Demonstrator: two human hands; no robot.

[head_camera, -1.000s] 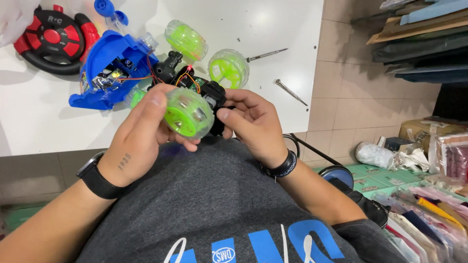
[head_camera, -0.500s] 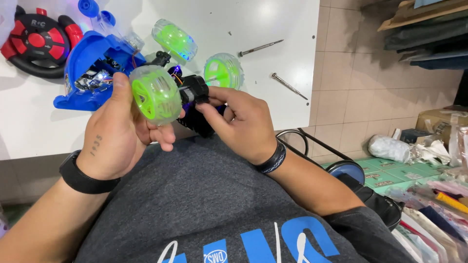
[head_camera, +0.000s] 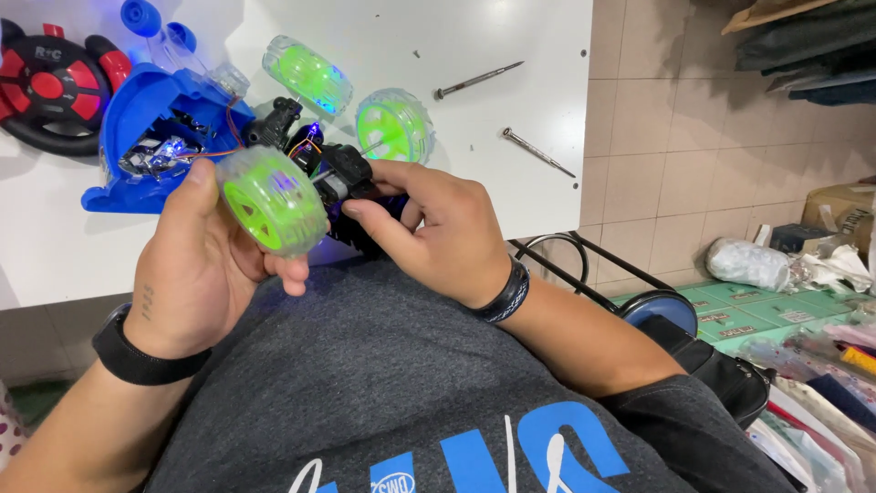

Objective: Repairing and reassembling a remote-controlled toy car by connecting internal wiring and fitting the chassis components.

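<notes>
Worktop edge: the white worktop (head_camera: 474, 36) ends just past the hands, and its right edge drops to a tiled floor (head_camera: 675, 164); both hands work over the near edge, above the person's lap.
Open room: bare worktop lies to the right of the toy parts, broken only by two thin screwdrivers (head_camera: 478, 80), well apart from the hands.
Left hand (head_camera: 196, 274): curled partly shut around a translucent green wheel (head_camera: 272, 201), thumb up along its side and fingers under it.
Right hand (head_camera: 436, 228): closed on the black motor block (head_camera: 345, 178), index finger stretched along it; a thin axle seems to join block and wheel, though the view is blurred there.
Crowded side: a blue car shell (head_camera: 137, 137) with exposed wiring lies just behind the left hand, and two more green wheels (head_camera: 394, 123) lie beyond the block.
Far left: a red and black remote controller (head_camera: 50, 91) lies at the worktop's corner.
</notes>
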